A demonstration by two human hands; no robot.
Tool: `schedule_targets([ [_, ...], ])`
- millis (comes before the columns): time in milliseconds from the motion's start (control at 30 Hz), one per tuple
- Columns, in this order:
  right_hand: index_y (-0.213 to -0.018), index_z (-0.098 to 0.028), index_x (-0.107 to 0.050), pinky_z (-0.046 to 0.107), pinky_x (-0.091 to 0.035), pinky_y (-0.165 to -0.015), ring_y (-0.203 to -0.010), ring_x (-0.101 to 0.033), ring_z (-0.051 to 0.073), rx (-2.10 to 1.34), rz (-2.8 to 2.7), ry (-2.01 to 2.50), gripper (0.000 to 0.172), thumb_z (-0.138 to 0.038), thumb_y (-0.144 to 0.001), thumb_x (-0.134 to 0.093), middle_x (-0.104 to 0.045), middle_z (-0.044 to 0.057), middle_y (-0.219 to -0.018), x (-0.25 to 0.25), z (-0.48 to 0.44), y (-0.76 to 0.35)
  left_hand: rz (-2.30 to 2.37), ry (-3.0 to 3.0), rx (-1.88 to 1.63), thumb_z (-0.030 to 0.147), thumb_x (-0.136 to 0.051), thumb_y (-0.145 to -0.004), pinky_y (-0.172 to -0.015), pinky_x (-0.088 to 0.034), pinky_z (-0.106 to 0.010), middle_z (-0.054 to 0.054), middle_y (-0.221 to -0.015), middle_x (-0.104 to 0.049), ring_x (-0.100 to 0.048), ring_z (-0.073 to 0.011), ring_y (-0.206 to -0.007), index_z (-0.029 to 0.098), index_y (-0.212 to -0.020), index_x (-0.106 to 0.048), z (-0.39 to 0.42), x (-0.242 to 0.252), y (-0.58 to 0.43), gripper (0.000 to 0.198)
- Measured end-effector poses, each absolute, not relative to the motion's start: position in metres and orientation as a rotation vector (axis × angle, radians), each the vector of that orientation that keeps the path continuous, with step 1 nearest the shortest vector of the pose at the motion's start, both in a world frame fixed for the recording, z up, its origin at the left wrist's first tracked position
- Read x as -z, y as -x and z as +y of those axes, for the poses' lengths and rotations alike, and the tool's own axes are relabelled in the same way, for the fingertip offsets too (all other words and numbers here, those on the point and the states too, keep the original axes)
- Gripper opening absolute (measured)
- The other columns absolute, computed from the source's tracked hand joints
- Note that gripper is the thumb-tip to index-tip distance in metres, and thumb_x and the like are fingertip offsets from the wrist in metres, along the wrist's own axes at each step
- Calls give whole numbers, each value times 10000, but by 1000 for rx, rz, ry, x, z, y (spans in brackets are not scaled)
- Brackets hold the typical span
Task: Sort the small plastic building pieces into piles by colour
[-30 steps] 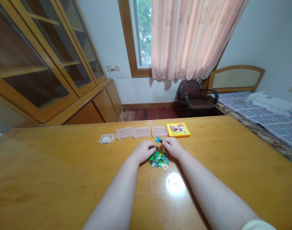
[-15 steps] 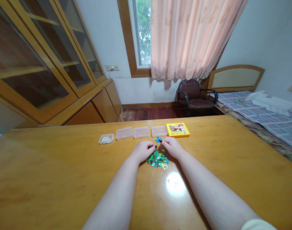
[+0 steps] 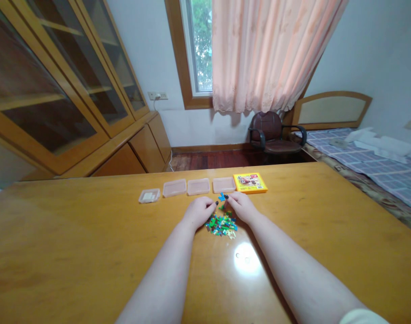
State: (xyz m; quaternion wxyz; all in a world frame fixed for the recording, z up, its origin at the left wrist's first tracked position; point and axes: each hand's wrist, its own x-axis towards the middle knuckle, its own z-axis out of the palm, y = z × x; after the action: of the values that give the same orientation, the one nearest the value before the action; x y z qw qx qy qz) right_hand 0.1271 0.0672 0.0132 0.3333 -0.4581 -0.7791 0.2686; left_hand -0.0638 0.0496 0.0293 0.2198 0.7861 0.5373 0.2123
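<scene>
My right hand [image 3: 242,207] pinches a small blue toy brick piece [image 3: 222,197] between thumb and fingers, above the far side of the pile. Curled in at the left edge of the pile is my left hand [image 3: 201,211], thumb against the fingers; whatever it may hold is too small or hidden. Between and just below both hands lies a loose pile of small toy bricks [image 3: 221,225] in green, blue, yellow, cream and brown. A few green pieces show in the gap between the hands.
Three clear plastic trays [image 3: 174,181] stand in a row at the back of the wooden table [image 3: 90,252]. Left of them is a smaller clear box [image 3: 141,198] with pale pieces inside. A yellow box [image 3: 250,183] adjoins the row's right end. A chair [image 3: 268,130] stands beyond.
My left hand has shifted slightly left and its thumb has drawn away from my right hand, widening the gap. My right hand keeps the blue piece in nearly the same place.
</scene>
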Motion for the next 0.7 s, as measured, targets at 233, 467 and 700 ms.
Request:
schedule_targets([
  [233, -694, -154, -681, 248, -373, -649, -678, -561, 167, -718, -2022, 1219, 375, -291, -884, -388, -647, 43, -694, -11, 69, -127, 1385, -2212, -526, 308, -452, -799, -583, -338, -240, -21, -601, -594, -498, -134, -610, 157, -606, -654, 47, -31, 62, 318],
  [467, -730, -154, -687, 253, -370, -658, -707, -562, 176, -717, -2040, 1204, 373, -288, -889, -377, -643, 50, -720, -11, 70, -126, 1450, -2171, -631, 330, -429, -832, -610, -362, -242, -32, -717, -644, -534, -153, -681, 165, -707, -668, 50, -29, 63, 316],
  [700, -691, -156, -666, 245, -361, -646, -685, -551, 163, -691, -2055, 1176, 376, -293, -893, -379, -627, 33, -679, -16, 68, -126, 1308, -2164, -598, 307, -461, -813, -682, -392, -249, -30, -812, -679, -566, -161, -739, 196, -861, -696, 48, -28, 63, 264],
])
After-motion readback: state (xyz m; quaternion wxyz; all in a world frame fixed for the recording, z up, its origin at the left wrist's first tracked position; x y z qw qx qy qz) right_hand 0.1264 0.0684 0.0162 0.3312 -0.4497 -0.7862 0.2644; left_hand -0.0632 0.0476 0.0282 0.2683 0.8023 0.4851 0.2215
